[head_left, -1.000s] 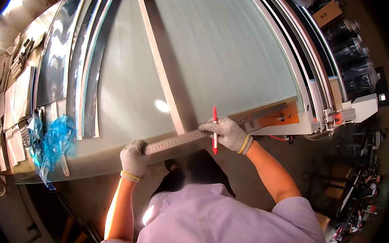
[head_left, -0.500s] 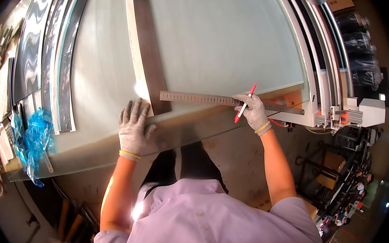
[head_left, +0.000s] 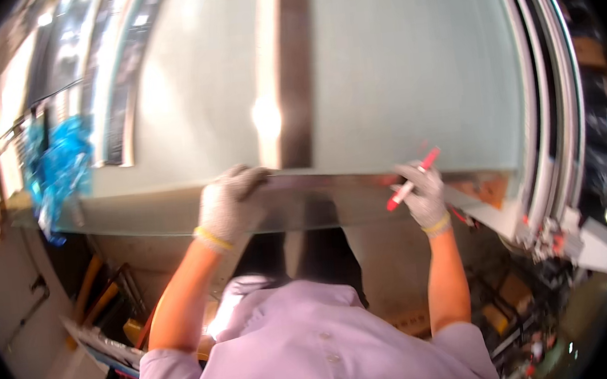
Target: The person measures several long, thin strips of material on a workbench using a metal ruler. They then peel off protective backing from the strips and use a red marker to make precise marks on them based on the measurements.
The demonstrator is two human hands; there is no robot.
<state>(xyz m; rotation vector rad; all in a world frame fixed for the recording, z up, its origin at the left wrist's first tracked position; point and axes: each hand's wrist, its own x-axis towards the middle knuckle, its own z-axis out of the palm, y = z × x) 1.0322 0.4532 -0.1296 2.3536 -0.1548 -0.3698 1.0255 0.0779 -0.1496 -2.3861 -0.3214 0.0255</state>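
Note:
My left hand (head_left: 228,202), in a pale knitted glove with a yellow cuff, has its fingers curled at the left end of a steel ruler (head_left: 335,178). The ruler lies along the near edge of the glass sheet, seen almost edge-on and smeared by motion. My right hand (head_left: 425,196), gloved likewise, grips a red-and-white marker (head_left: 413,179) slanting up to the right. Its fingertips are close to the ruler's right end; blur hides whether they touch it. Between and beyond my hands a dark brown strip (head_left: 298,80) with a pale band beside it runs away from me.
A large greenish glass sheet (head_left: 394,71) covers the worktop. Crumpled blue plastic film (head_left: 67,161) hangs at the left edge, near long shiny strips (head_left: 118,83). Metal rails (head_left: 544,71) border the right side, ending at a white machine part (head_left: 595,243).
My view has shifted and blurred. My left hand has gone from lying flat to curling at the ruler's left end. The ruler has come back to the near edge; the marker stays in my right hand.

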